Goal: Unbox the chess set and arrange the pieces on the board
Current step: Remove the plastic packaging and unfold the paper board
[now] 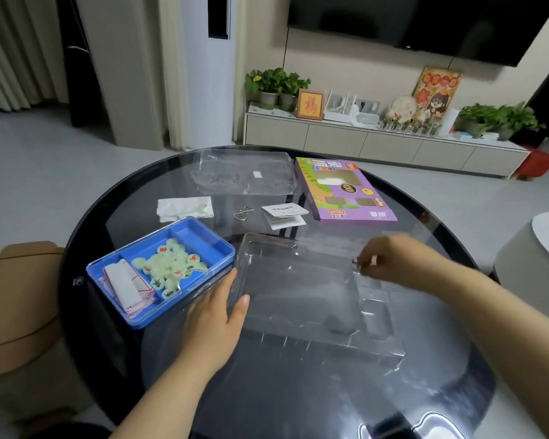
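Note:
A clear plastic insert tray [298, 299] lies in the middle of the round glass table [86, 248]. My left hand [216, 315] rests against its left edge, thumb over the rim and fingers straight. My right hand [393, 259] pinches the tray's far right rim. To the left stands a blue case [203, 236] under a clear lid. It holds several pale round chess pieces [171, 264] with red and dark characters, and a folded paper board [124, 285] with red lines. The purple chess set box [346, 191] lies flat at the back right.
A second clear plastic sheet [244, 172] lies at the back of the table. In front of it are a crumpled white tissue [184, 209], a small metal wire puzzle [243, 213] and a folded leaflet [286, 215]. A tan seat [16, 299] stands at the left.

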The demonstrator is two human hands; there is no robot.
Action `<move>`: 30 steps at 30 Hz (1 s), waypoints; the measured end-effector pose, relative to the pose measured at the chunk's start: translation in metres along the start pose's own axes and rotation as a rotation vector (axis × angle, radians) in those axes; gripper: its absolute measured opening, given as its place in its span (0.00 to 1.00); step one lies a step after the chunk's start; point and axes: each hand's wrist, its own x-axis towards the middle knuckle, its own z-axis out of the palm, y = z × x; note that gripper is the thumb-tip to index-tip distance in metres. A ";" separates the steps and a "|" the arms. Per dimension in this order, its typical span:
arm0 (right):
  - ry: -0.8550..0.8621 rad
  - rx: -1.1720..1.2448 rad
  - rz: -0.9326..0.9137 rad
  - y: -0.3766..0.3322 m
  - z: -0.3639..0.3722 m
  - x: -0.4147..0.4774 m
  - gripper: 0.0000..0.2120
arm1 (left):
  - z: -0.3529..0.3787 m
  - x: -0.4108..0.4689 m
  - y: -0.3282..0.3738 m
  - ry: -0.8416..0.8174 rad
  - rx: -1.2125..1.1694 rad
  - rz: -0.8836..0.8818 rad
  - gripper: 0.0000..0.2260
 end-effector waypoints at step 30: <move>0.146 0.212 -0.032 -0.089 0.037 0.162 0.14 | 0.002 0.016 -0.012 0.072 -0.104 -0.069 0.22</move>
